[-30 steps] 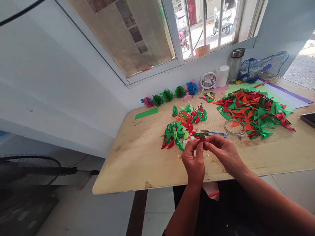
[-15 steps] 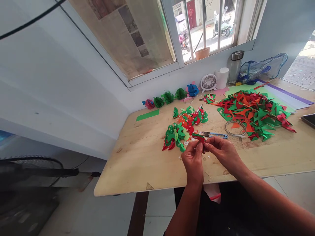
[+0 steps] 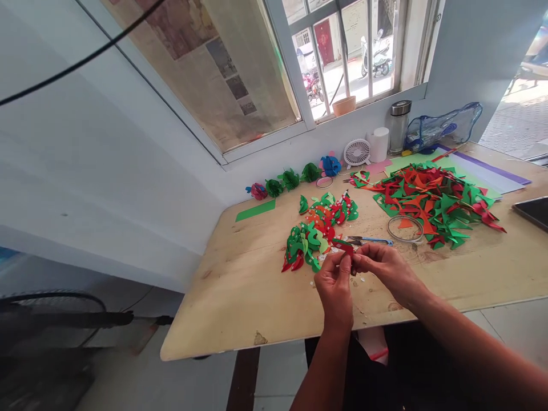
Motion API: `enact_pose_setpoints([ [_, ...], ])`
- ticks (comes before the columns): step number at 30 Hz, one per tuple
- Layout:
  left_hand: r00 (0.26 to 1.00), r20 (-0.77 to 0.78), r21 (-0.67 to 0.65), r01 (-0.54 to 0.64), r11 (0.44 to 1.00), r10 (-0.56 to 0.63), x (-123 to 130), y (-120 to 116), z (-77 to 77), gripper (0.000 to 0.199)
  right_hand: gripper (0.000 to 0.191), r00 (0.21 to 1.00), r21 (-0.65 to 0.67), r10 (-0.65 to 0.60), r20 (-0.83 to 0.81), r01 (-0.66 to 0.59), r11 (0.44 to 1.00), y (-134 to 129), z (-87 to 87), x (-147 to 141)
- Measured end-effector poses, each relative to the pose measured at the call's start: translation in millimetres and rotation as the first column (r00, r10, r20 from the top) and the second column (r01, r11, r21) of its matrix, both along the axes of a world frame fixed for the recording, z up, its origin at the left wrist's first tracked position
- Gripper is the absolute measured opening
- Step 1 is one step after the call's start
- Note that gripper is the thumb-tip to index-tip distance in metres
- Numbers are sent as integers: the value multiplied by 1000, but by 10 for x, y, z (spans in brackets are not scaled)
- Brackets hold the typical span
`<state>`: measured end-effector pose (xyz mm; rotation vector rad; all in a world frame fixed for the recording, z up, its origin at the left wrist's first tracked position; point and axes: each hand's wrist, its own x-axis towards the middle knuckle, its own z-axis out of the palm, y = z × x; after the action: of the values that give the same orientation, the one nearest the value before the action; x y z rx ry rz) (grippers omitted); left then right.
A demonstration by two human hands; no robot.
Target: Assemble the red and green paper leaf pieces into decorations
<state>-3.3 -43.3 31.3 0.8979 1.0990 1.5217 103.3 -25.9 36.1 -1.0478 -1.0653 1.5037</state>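
Near the table's front edge, both my hands pinch one small red and green paper piece. My left hand is closed on it, thumb uppermost. My right hand is closed at its right end, where the fingertips partly hide it. Just beyond the hands lies a pair of blue-handled thread snips. Left of them is a heap of folded green and red paper pieces with small white squares stuck on. Behind it spreads a second such heap.
A big pile of red and green paper scraps covers the right side, with a ring-shaped tape roll before it. A small white fan, a glass bottle and paper fish line the wall. A phone lies far right.
The camera view has tilted up slightly, so the scene sits a little lower. My hands stay together on the same paper piece, with hardly any movement.
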Motion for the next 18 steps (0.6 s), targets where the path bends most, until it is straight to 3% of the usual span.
enact_pose_setpoints([
  [6, 977, 211, -142, 23, 990, 7, 54, 3, 22, 20, 39, 994, 70, -5, 110, -3, 998, -10, -22, 50],
  [13, 982, 188, -101, -7, 995, 26, 55, -50, -9, 18, 33, 962, 175, -34, 270, -15, 984, -30, -150, 48],
  [18, 972, 234, -130, 14, 991, 17, 15, -41, 30, 17, 30, 939, 214, -39, 343, -38, 976, -32, -125, 40],
])
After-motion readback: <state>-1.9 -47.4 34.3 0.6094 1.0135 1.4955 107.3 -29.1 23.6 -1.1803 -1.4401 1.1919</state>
